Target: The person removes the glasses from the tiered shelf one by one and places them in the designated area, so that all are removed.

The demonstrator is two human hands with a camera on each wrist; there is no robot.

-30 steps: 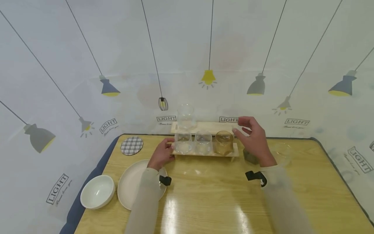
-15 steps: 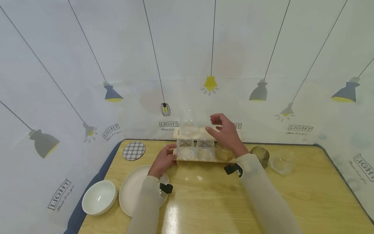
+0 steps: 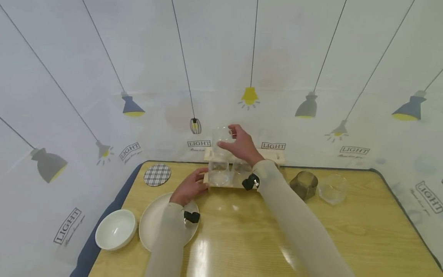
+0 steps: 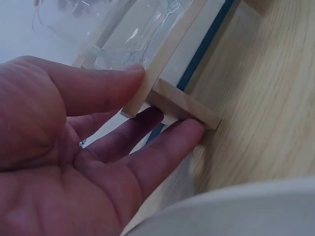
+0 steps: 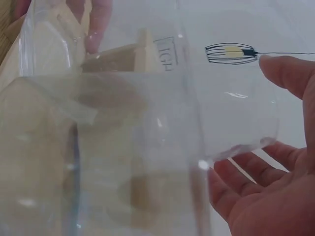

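Observation:
A two-tier wooden rack (image 3: pixel 275 156) stands against the back wall. My left hand (image 3: pixel 190 187) holds its left end. In the left wrist view the thumb lies on the shelf board and the fingertips meet the wooden leg (image 4: pixel 184 103). Above, on the upper tier's left, is a clear glass (image 3: pixel 221 134); my right hand (image 3: pixel 242 146) has thumb and fingers around its sides. Two more clear glasses stand on the lower tier, the left one (image 3: pixel 219 175) in plain sight and the other (image 3: pixel 240 167) partly covered. My right forearm hides most of the amber glass.
Right of the rack stand a smoky brown glass (image 3: pixel 304 185) and a clear faceted glass (image 3: pixel 332 189). At left are a checked coaster (image 3: pixel 157 175), a pale plate (image 3: pixel 150 215) partly under my left forearm, and a white bowl (image 3: pixel 115 230) near the table's edge.
My right hand has moved left from the rack's right end, across the upper tier, to the clear glass there. My left hand stays at the rack's left end.

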